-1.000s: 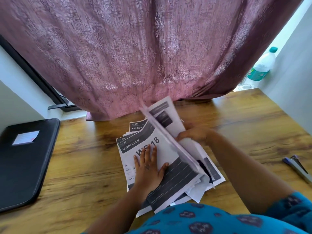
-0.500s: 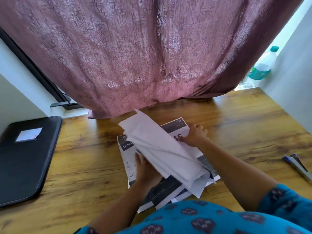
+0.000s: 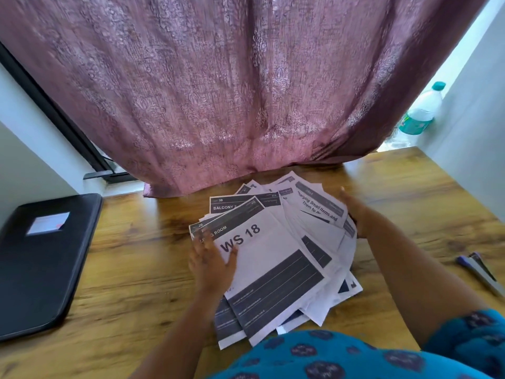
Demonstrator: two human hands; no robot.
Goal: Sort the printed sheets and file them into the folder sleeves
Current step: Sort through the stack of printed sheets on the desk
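Note:
A fanned pile of printed sheets [image 3: 276, 258] lies on the wooden table in front of me; the top sheet reads "WS 18" and "LIVING ROOM", another behind it "BALCONY". My left hand [image 3: 211, 265] lies flat on the left part of the top sheet, fingers straight, somewhat blurred. My right hand [image 3: 358, 214] is at the right edge of the fan, fingers stretched against the sheets there. A closed black folder [image 3: 41, 266] with a white label lies at the table's left edge, apart from both hands.
A mauve curtain [image 3: 232, 91] hangs down to the table's back edge just behind the sheets. A stapler [image 3: 481, 272] lies at the right edge. A plastic bottle [image 3: 420, 110] with a teal cap stands on the sill at back right. Bare wood [image 3: 136, 296] lies between folder and sheets.
The sheets that my right hand was flipping over the pile have come down, and the pile is now fanned out flat. Both hands have moved to its sides.

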